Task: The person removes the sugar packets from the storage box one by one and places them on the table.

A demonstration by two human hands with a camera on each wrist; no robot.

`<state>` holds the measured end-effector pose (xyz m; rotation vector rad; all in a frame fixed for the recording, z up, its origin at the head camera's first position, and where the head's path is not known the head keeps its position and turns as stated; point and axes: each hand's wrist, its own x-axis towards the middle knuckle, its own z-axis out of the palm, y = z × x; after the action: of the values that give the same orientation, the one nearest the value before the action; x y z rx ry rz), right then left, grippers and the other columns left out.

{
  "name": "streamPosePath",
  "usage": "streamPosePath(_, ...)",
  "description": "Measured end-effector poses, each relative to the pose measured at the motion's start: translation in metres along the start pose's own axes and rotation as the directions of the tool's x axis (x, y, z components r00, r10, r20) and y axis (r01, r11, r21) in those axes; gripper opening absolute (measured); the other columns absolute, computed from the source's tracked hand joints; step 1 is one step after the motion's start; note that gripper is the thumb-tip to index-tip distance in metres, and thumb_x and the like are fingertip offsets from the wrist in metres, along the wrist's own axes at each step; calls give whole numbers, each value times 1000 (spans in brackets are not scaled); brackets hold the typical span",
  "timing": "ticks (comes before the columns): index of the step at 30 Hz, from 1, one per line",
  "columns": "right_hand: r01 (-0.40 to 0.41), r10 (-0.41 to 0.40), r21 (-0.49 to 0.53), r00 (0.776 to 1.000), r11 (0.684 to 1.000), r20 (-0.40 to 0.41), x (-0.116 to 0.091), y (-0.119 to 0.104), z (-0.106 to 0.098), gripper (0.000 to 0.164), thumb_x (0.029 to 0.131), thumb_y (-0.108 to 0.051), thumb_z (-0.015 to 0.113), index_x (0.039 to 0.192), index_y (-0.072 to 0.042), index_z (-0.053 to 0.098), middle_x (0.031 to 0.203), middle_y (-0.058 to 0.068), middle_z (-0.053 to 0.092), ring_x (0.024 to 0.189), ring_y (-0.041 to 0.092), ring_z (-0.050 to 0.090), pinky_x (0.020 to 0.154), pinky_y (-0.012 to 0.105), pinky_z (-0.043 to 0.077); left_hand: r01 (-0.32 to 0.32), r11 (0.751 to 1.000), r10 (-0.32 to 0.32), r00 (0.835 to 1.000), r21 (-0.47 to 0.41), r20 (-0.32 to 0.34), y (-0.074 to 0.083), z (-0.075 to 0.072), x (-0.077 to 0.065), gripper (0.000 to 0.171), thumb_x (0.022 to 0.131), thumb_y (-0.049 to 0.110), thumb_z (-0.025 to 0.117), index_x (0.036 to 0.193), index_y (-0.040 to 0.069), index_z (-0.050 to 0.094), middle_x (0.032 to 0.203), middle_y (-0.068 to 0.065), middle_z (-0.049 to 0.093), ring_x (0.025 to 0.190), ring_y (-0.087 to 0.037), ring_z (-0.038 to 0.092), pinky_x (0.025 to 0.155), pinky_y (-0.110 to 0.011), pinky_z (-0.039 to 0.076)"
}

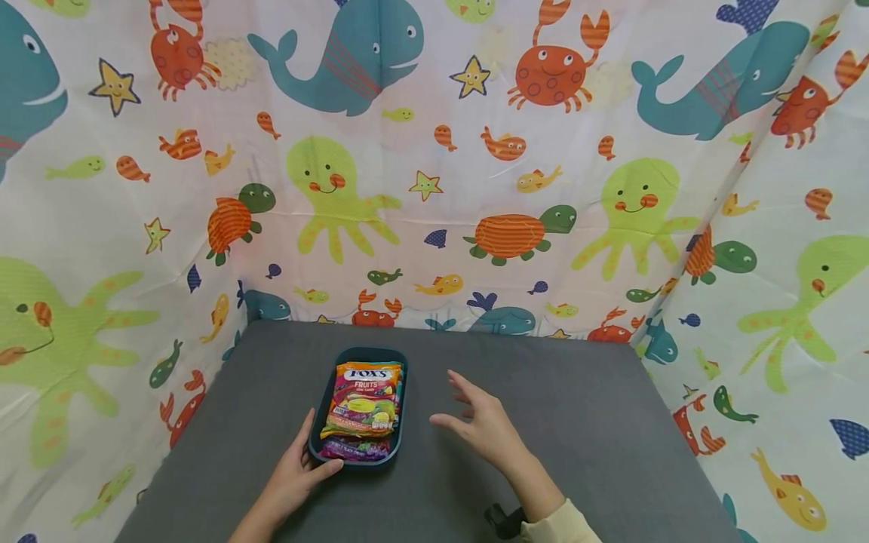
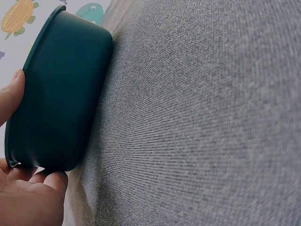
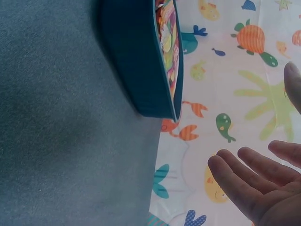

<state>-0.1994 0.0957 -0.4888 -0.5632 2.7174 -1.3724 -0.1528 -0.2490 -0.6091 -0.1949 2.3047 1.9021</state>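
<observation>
Head view: the left hand (image 1: 292,477) is gripping the near-left corner of a dark teal, rounded rectangular bin (image 1: 372,354); just beyond the grip, a shiny orange-and-red FOX'S candy packet (image 1: 361,400) is overlapping a shiny purple packet (image 1: 356,450) inside. Rightward, the right hand (image 1: 485,422) is hovering empty. Left wrist view: thumb and fingers are closing round the bin. Right wrist view: the extended fingers (image 3: 240,188) are holding nothing, apart from the bin.

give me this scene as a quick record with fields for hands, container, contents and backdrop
left hand: holds the tub at its near-left corner
right hand: open, right of the tub, touching nothing
tub: dark teal, left of the gray table's middle
contents: orange Fox's packet overlapping a purple packet
backdrop: white, sea-animal print
</observation>
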Motion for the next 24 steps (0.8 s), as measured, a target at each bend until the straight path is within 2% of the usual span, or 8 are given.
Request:
streamPosePath(5, 16, -16, 29, 1000, 999, 6, 3, -4, 3, 84, 85, -49, 76, 156, -19, 41, 149, 14, 54, 127, 34, 61, 95, 54, 55, -1, 1000, 1, 1000, -18, 9, 1, 0, 0, 114, 86, 32, 82, 164, 27, -1, 169, -19, 12, 149, -39, 30, 111, -49, 44)
streamPosePath(12, 10, -11, 42, 1000, 999, 4, 5, -10, 12, 82, 86, -48, 76, 155, -19, 42, 148, 13, 55, 126, 33, 62, 95, 48, 57, 8, 1000, -8, 1000, -15, 5, 3, 0, -2, 114, 86, 30, 82, 164, 28, -1, 169, -19, 12, 150, -40, 29, 111, -51, 44)
streamPosePath(19, 15, -15, 80, 1000, 997, 9, 7, -9, 19, 81, 87, -47, 76, 155, -21, 41, 147, 10, 56, 126, 31, 62, 96, 48, 56, 13, 1000, -13, 1000, 3, 4, 1, -1, -1, 113, 86, 32, 82, 164, 28, 0, 169, -17, 11, 150, -39, 28, 112, -51, 42)
streamPosePath(24, 29, -32, 94, 999, 995, 28, 10, -9, 21, 82, 87, -47, 75, 156, -19, 41, 147, 11, 56, 127, 35, 60, 96, 50, 56, 2, 1000, -2, 1000, -3, -7, -2, 3, -1, 111, 87, 32, 81, 164, 27, 1, 169, -18, 13, 149, -40, 30, 112, -50, 43)
